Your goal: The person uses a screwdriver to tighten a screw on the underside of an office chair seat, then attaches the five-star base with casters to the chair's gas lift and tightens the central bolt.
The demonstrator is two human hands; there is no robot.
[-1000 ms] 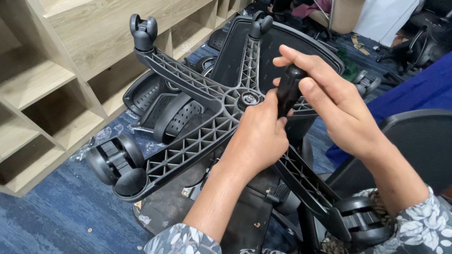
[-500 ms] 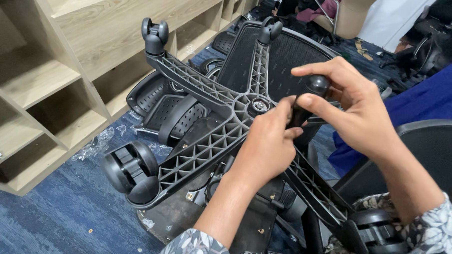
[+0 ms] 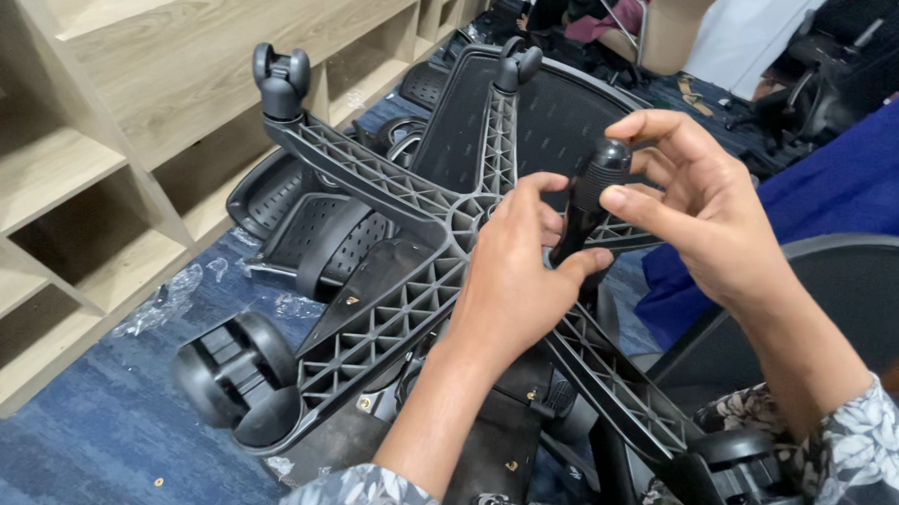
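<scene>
Black cylinder [image 3: 586, 203] in both hands

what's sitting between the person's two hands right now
In the head view, a black ribbed handle stands between the left hand and right hand, gripped by both, above the chair base hub.

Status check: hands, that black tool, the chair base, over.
Both hands grip the black tool. Its tip is hidden at the chair base hub. Nothing blocking.

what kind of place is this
Probably an office furniture assembly or repair workroom. An upturned star-shaped chair base with castors is being handled, loose mesh chair backs lie on the blue carpet, and bare wooden shelving stands alongside.
</scene>
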